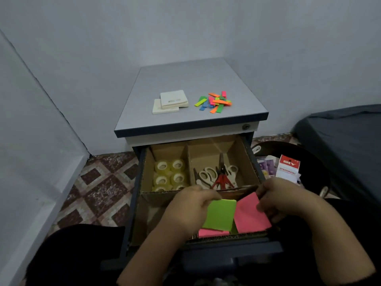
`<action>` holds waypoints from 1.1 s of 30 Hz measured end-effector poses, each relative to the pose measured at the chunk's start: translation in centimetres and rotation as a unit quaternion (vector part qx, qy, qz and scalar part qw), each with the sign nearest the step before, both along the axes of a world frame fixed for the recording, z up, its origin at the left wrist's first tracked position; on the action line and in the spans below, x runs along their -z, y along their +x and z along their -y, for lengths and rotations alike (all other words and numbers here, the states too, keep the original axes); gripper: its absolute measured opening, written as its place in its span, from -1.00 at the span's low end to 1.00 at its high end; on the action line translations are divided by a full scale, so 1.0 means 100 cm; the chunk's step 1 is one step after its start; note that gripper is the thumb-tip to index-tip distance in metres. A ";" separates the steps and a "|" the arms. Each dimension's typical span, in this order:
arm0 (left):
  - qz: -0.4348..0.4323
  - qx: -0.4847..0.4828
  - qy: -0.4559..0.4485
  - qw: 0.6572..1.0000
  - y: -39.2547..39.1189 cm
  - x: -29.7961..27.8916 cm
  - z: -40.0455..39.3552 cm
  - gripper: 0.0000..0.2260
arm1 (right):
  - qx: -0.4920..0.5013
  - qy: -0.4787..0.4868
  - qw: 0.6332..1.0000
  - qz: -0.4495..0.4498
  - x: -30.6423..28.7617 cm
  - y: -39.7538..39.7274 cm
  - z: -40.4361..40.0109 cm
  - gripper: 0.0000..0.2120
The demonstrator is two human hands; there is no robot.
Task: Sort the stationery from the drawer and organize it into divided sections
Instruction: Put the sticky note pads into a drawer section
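Observation:
The open drawer (254,162) holds a cardboard divider. Its back left section contains several clear tape rolls (170,174); the back right section contains scissors (216,175) with white and red handles. Over the front right section, my left hand (188,207) grips a green sticky-note pad (220,214) and my right hand (280,200) pinches a pink sticky-note pad (250,215). Another pink pad (212,232) lies below them in that section. The front left section (150,215) looks bare.
On the cabinet top (185,79) lie two cream note pads (171,101) and a heap of coloured page flags (215,101). A red-and-white stationery box (288,167) and purple packets lie on a dark stool at the right. Patterned floor tiles lie to the left.

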State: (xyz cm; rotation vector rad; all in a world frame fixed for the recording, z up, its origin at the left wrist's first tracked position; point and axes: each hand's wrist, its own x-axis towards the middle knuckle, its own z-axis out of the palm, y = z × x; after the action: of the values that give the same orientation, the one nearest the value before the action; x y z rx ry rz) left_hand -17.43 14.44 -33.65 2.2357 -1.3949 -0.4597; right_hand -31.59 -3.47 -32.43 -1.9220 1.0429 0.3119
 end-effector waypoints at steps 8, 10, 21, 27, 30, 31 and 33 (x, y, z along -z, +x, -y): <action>0.154 0.062 0.085 0.982 -0.022 0.006 0.019 -0.53 | -0.010 -0.090 0.994 -0.056 0.004 0.013 -0.014 -0.89; 0.164 0.061 0.070 0.982 -0.021 0.002 0.021 -0.53 | -0.023 -0.114 0.991 -0.069 0.006 0.014 -0.014 -0.86; 0.273 0.164 0.121 0.940 -0.028 0.017 0.032 -0.76 | -0.083 -0.182 0.973 -0.114 0.017 0.023 -0.023 -0.82; 0.237 0.140 0.162 0.948 -0.015 0.016 0.020 -0.58 | -0.118 -0.246 0.953 -0.133 0.016 0.025 -0.024 -0.93; 0.250 0.165 0.188 0.936 -0.011 0.016 0.014 -0.56 | -0.110 -0.267 0.949 -0.127 0.019 0.026 -0.025 -0.79; 0.248 0.177 0.196 0.932 -0.011 0.016 0.012 -0.55 | -0.111 -0.272 0.948 -0.124 0.021 0.027 -0.026 -0.84; 0.263 0.199 0.213 0.920 -0.012 0.017 0.012 -0.56 | -0.129 -0.277 0.944 -0.129 0.022 0.029 -0.028 -0.94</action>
State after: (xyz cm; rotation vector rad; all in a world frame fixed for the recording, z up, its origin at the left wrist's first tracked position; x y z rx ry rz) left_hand -18.64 13.25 -35.37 2.5357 -2.2369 -0.3232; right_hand -28.64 -0.63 -34.62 -2.5901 1.1290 0.4636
